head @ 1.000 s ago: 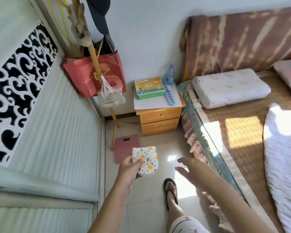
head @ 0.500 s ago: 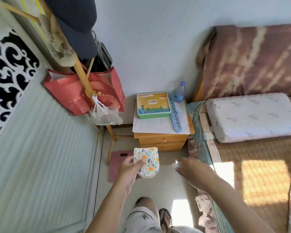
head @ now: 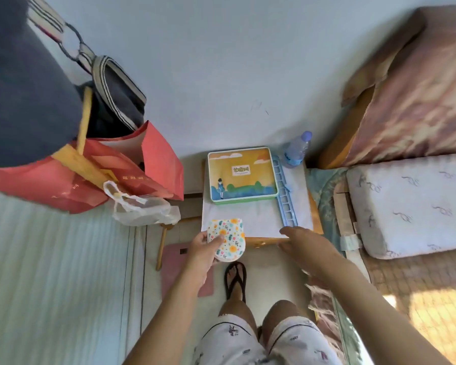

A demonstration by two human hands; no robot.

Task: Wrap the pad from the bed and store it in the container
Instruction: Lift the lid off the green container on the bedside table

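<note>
My left hand holds a folded pad with a white cover printed in orange flowers and green leaves. The pad hangs over the front left corner of a wooden nightstand. A closed tin container with a yellow and blue picture lid lies at the back of the nightstand top. My right hand reaches forward with fingers apart, empty, over the nightstand's front edge. The bed with a woven mat lies to the right.
A blue plastic rack and a water bottle sit beside the tin. A red paper bag and a plastic bag hang from a coat stand on the left. A pink scale lies on the floor. A white pillow rests on the bed.
I have stepped closer to the nightstand. Both hands now reach its front edge, the left still carrying the pad.
</note>
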